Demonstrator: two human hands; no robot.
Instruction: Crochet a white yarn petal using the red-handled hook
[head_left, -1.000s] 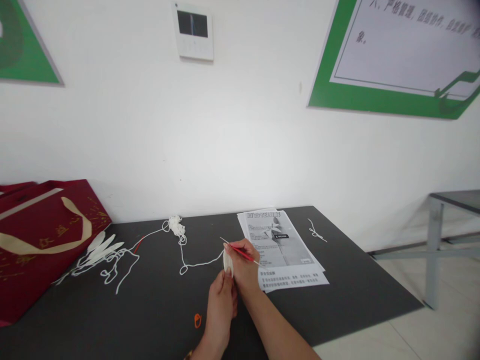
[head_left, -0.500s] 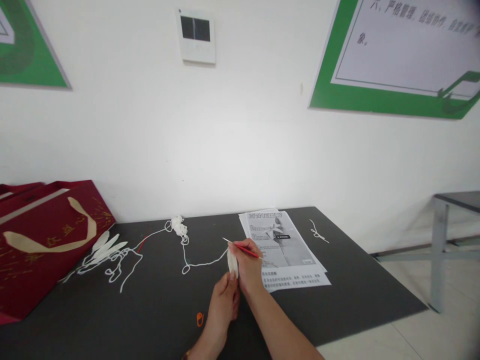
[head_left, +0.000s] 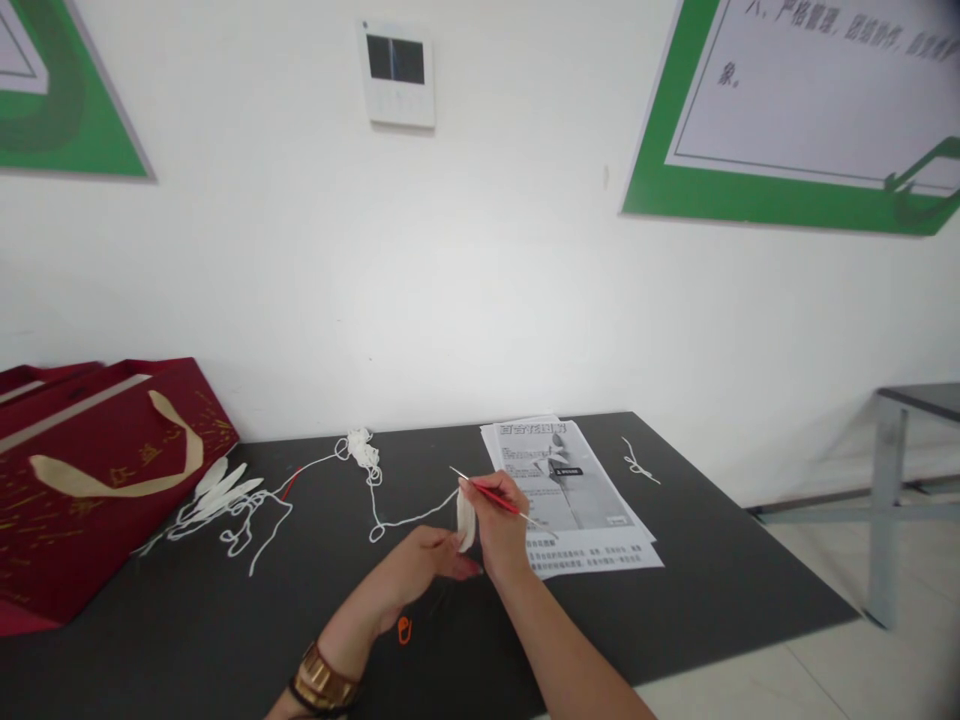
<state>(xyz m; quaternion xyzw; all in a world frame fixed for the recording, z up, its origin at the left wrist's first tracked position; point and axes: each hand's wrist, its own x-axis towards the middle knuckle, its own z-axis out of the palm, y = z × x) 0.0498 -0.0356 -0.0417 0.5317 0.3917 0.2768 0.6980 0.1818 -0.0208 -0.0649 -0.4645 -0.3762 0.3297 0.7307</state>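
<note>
My right hand (head_left: 501,525) grips a red-handled crochet hook (head_left: 493,494), its metal tip pointing up and left. The same hand's fingers are at the top of a white crocheted petal (head_left: 466,518) that hangs upright between my hands. Thumb and fingers of my left hand (head_left: 429,556) are at the petal's lower end and seem to pinch it; the exact contact is partly hidden. From the petal's top a white yarn strand (head_left: 412,520) runs left to a loose yarn heap (head_left: 363,452). Below my left hand lies an orange stitch marker (head_left: 405,630).
More white crocheted petals (head_left: 223,492) with loose yarn tails lie beside a dark red gift bag (head_left: 112,540). A second red stick-like tool (head_left: 292,484) is near them. Printed sheets (head_left: 600,555) and a short yarn scrap (head_left: 637,463) lie on the black table (head_left: 720,590), against the wall.
My left hand has turned and its wrist swung out to the left, bringing a wristwatch into view. My right hand keeps the hook and petal in nearly the same place.
</note>
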